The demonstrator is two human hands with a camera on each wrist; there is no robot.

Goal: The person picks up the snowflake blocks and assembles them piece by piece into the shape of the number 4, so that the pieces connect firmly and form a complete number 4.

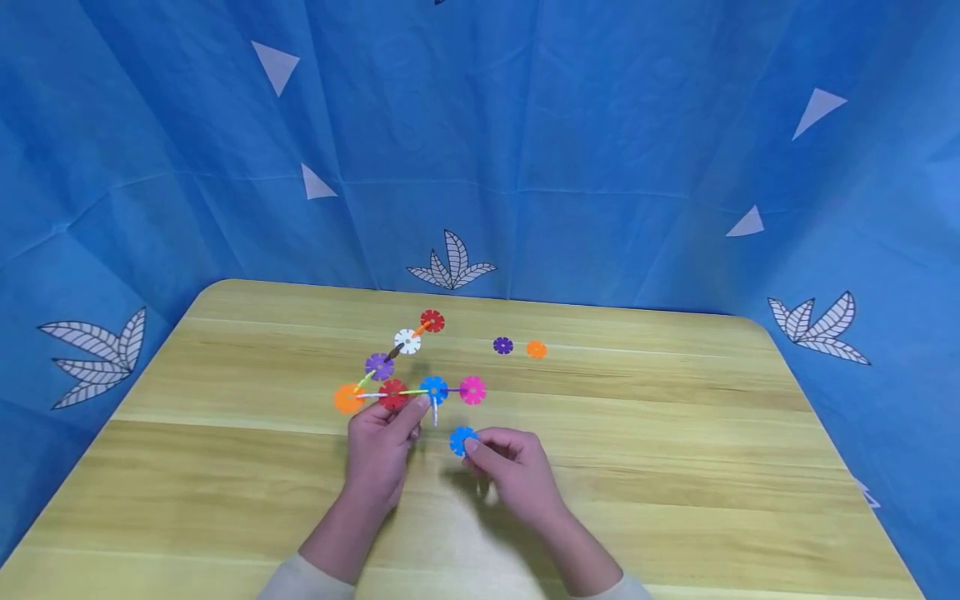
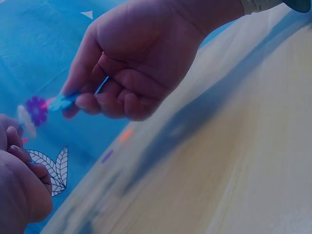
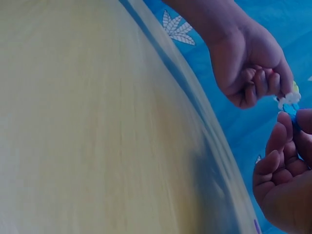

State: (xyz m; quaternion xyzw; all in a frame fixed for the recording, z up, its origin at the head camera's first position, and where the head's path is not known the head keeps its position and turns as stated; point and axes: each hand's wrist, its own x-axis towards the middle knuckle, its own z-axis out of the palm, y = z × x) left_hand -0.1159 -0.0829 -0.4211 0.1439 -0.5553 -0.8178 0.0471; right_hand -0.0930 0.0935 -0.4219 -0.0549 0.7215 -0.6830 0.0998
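Observation:
My left hand point(image 1: 381, 454) grips a chain of coloured notched plastic discs, its thumb at the chain's blue disc point(image 1: 433, 390). Thin coloured sticks link these discs: a pink disc point(image 1: 472, 390) at the right end, a red disc point(image 1: 393, 393), and an orange disc point(image 1: 348, 398) at the left corner. From there the chain bends away through purple point(image 1: 379, 367) and white point(image 1: 407, 341) discs to another red disc point(image 1: 432, 321). A whitish stick point(image 1: 435, 414) points toward me from the chain's blue disc. My right hand point(image 1: 517, 475) pinches a separate blue disc point(image 1: 461, 440), apart from that stick.
Beyond the hands, a dark purple disc point(image 1: 503, 345) and an orange disc point(image 1: 536, 350) lie loose on the wood-grain table point(image 1: 675, 467). A blue curtain point(image 1: 600, 150) with leaf prints hangs behind the table's far edge.

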